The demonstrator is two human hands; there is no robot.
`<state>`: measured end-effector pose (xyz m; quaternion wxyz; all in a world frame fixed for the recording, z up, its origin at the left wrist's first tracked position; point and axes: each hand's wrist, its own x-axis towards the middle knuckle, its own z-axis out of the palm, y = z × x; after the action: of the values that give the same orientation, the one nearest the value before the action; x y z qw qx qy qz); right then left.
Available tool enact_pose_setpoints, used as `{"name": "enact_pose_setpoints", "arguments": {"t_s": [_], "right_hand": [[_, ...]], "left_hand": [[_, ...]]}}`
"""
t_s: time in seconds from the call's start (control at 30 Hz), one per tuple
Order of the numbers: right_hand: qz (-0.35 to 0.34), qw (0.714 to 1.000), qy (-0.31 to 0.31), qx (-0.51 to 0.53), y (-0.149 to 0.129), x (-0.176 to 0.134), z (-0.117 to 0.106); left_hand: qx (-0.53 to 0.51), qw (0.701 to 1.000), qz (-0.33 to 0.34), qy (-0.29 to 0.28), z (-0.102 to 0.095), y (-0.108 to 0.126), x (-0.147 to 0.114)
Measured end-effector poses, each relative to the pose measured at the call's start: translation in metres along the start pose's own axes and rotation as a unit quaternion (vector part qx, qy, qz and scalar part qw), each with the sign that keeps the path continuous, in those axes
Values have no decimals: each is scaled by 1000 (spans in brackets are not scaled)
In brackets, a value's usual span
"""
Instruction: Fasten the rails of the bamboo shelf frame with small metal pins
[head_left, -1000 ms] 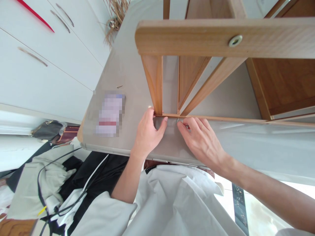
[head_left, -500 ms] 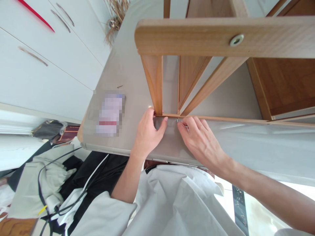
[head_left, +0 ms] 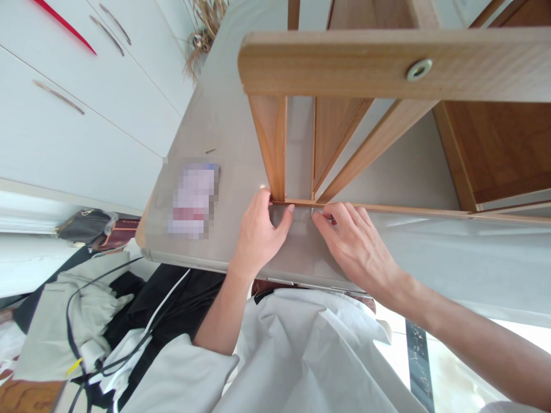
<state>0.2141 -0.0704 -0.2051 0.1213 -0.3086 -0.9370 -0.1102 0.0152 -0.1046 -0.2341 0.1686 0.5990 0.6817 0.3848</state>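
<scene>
A wooden frame (head_left: pixel 365 66) with slanted slats stands on the covered table, its thin bottom rail (head_left: pixel 387 209) running across in front of me. My left hand (head_left: pixel 260 229) grips the rail's left end, thumb on the near side and fingers partly hidden behind the wood. Close to its right, my right hand (head_left: pixel 353 238) pinches a thin metal piece that looks like a hex key (head_left: pixel 312 211). The tip meets the rail's near side below the slats, while the fingers cover most of the rest.
On the table (head_left: pixel 202 255), a small screw (head_left: pixel 210 151) lies beyond a blurred, pale printed packet (head_left: pixel 193 201). White drawers (head_left: pixel 86 132) stand at the left. Clothes (head_left: pixel 73 310) and cables (head_left: pixel 71 321) are heaped below the table's left corner.
My right hand has shifted slightly, its fingers rolling upward and to the right around the metal piece. The left hand keeps its grip on the rail.
</scene>
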Motion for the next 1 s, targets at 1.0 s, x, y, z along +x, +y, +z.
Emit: {"name": "enact_pose_setpoints", "arguments": {"t_s": [1.0], "right_hand": [[18,997,58,41,9,-10,17]], "left_hand": [[12,1000,-7,7,-1,4,1]]}}
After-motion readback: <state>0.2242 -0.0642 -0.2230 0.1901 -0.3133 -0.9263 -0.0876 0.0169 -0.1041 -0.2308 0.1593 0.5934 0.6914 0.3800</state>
